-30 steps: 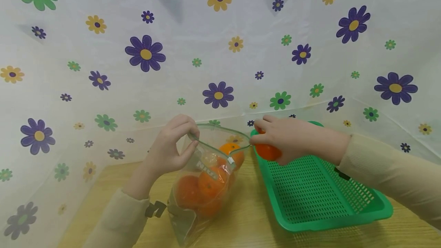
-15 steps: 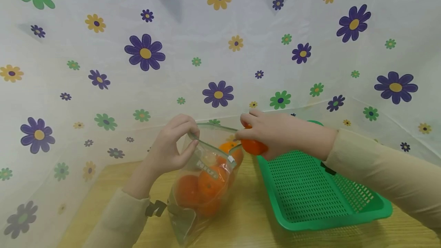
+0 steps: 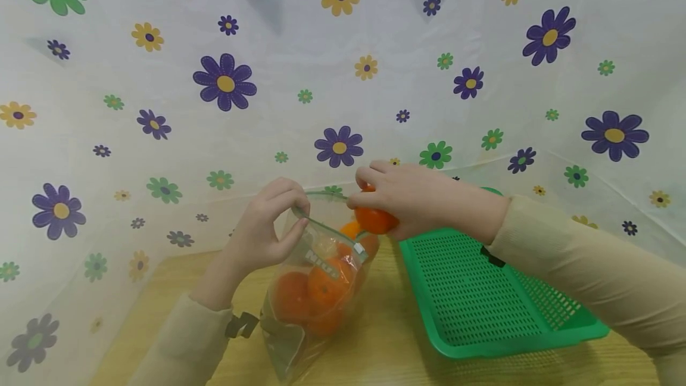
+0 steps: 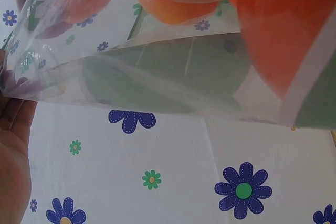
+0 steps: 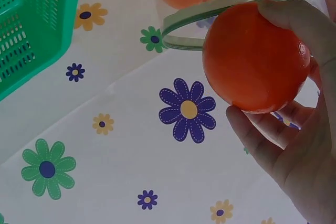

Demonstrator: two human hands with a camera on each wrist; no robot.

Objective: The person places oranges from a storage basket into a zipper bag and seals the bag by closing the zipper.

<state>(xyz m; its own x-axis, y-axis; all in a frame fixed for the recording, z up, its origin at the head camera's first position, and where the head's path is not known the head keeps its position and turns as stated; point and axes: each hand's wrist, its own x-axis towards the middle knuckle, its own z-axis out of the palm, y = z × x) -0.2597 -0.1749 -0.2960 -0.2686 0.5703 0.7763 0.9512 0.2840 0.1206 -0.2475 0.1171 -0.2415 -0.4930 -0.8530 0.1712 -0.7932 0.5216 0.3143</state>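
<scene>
My left hand point(image 3: 270, 228) pinches the left rim of a clear zip bag point(image 3: 300, 338) with a green seal and a white slider. Inside the bag lie several oranges point(image 3: 328, 285), seen through the plastic. My right hand point(image 3: 409, 201) grips another orange point(image 3: 377, 219) at the right side of the bag's open mouth. In the right wrist view this held orange point(image 5: 254, 59) is right by the green seal, with thumb and fingers around it. The left wrist view shows the bag's side close up, with oranges point(image 4: 289, 19) behind the plastic and part of the left hand point(image 4: 13, 156).
A green plastic basket point(image 3: 482, 290) with a perforated bottom stands right of the bag on the wooden table point(image 3: 386, 338). Behind and to the sides hangs a white flower-print sheet point(image 3: 289, 46).
My right hand has moved left with the orange, from above the basket's left edge to the bag's mouth. The left hand has stayed on the bag rim.
</scene>
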